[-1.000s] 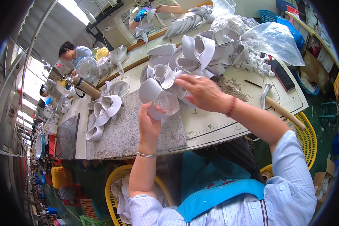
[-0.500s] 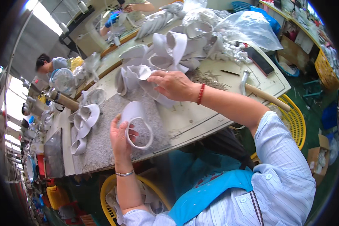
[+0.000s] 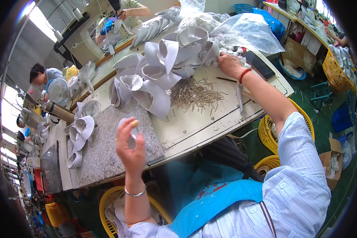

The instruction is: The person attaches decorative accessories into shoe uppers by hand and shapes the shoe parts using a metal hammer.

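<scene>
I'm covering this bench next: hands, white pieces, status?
Left hand above speckled slab, blurred white piece at its fingers. Right hand at small white pile near dark phone. Hammer partly hidden by right forearm.

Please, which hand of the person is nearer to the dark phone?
Right. The right hand is just left of the dark phone; the left hand is farther away, over the speckled slab.

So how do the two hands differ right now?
Left hand is raised above the speckled slab; right hand is at the crumpled white bits beside the dark phone.
Left wrist has a silver bangle, right wrist a red beaded bracelet.
Left hand is nearer the body than the right.
Shared: one wrist ornament each.
</scene>
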{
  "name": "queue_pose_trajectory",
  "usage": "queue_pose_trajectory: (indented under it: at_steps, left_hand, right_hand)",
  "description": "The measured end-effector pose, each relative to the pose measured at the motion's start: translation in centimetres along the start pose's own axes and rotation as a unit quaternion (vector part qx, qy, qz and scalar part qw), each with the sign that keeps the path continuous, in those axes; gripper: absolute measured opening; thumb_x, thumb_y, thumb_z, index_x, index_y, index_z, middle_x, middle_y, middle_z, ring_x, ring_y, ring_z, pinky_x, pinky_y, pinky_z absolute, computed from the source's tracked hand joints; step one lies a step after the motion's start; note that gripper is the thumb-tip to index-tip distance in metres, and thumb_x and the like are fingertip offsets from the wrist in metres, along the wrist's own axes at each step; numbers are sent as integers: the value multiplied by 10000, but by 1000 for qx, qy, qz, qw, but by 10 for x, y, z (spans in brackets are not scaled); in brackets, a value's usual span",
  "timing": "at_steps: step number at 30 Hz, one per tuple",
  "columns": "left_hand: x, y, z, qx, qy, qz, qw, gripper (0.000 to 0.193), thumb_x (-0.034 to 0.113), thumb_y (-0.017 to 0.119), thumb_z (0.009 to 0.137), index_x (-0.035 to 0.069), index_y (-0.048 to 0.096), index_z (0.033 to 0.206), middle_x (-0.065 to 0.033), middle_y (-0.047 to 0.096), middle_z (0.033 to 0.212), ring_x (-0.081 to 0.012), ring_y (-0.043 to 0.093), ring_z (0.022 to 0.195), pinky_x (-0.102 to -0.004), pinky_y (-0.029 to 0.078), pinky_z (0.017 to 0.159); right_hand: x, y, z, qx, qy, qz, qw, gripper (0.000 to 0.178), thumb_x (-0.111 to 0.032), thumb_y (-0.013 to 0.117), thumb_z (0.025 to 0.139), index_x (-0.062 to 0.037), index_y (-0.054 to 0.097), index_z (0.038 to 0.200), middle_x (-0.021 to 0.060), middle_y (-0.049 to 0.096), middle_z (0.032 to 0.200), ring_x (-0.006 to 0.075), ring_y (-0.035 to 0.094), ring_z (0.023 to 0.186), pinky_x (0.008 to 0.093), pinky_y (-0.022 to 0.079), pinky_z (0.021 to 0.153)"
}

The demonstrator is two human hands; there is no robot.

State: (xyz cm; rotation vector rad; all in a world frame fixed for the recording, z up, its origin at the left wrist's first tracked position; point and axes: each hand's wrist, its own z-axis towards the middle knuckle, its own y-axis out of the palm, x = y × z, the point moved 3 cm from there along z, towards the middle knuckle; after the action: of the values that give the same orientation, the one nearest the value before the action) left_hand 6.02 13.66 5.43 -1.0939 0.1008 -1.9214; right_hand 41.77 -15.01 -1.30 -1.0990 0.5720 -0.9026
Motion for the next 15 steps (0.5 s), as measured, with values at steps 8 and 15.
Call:
queue_pose_trajectory:
  at_steps: [8, 15]
  left_hand:
    - [37, 97, -9, -195, -210, -345, 894, 287, 103, 546, 928, 9, 613, 1190, -125, 659, 1155, -196, 661, 941, -281, 516, 789]
    - [26, 151, -1, -221, -376, -629, 644, 329, 228, 458, 1000, 15, 556, 1230, -123, 671, 1126, -242, 678, 912, -333, 561, 746]
  right_hand:
    - [-58, -59, -34, 40, -53, 410, 910, 164, -159, 718, 864, -69, 740, 999, 57, 618, 989, 186, 626, 840, 295, 507, 746]
    - [-122, -108, -105, 93, -198, 566, 795, 207, -44, 736, 827, -93, 726, 1028, 56, 695, 945, 113, 652, 802, 227, 494, 623]
